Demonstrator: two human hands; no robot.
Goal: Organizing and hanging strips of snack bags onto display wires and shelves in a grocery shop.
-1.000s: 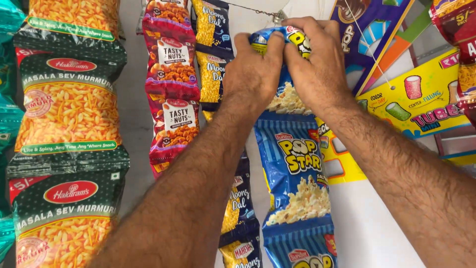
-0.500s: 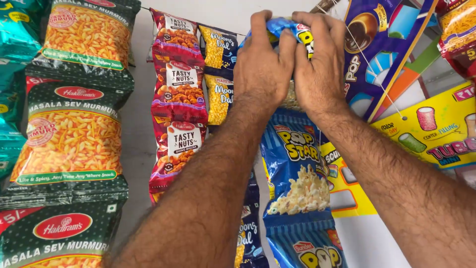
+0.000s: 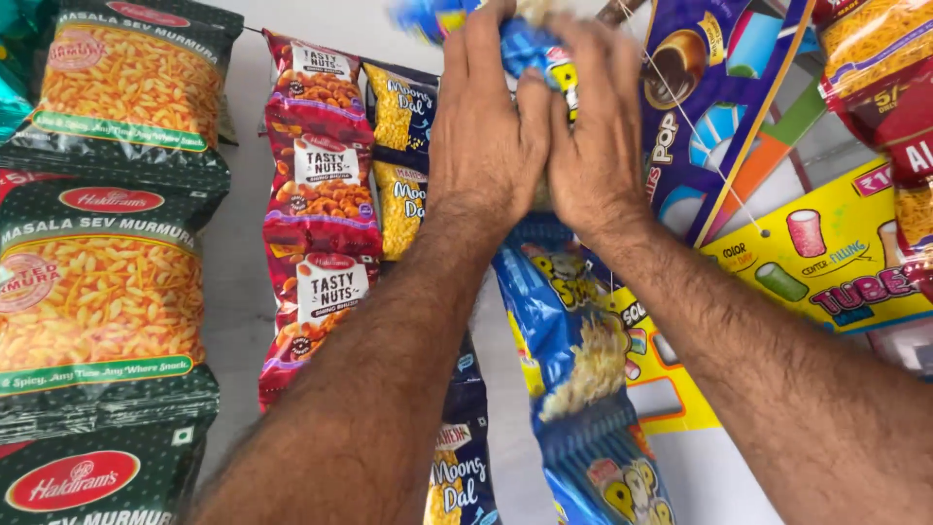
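A hanging strip of blue snack packets [image 3: 573, 340] with yellow puffs printed on them runs down the middle of the wall. My left hand [image 3: 486, 126] and my right hand [image 3: 598, 131] are side by side near the top of that strip, both gripping its uppermost blue packet [image 3: 530, 49]. The fingers hide most of that packet. A thin string or wire [image 3: 695, 126] slants down past my right hand.
Green and orange snack bags [image 3: 102, 282] hang at the left. Red nut packets [image 3: 316, 194] and dark blue and yellow lentil packets [image 3: 398, 146] hang beside my left forearm. A purple box [image 3: 709, 87] and a yellow candy card [image 3: 826, 262] hang at the right.
Both hands stay clamped on the top blue packet while the view tilts, so the shelf goods slide downward and leftward in the picture. The hands sit slightly higher and closer together.
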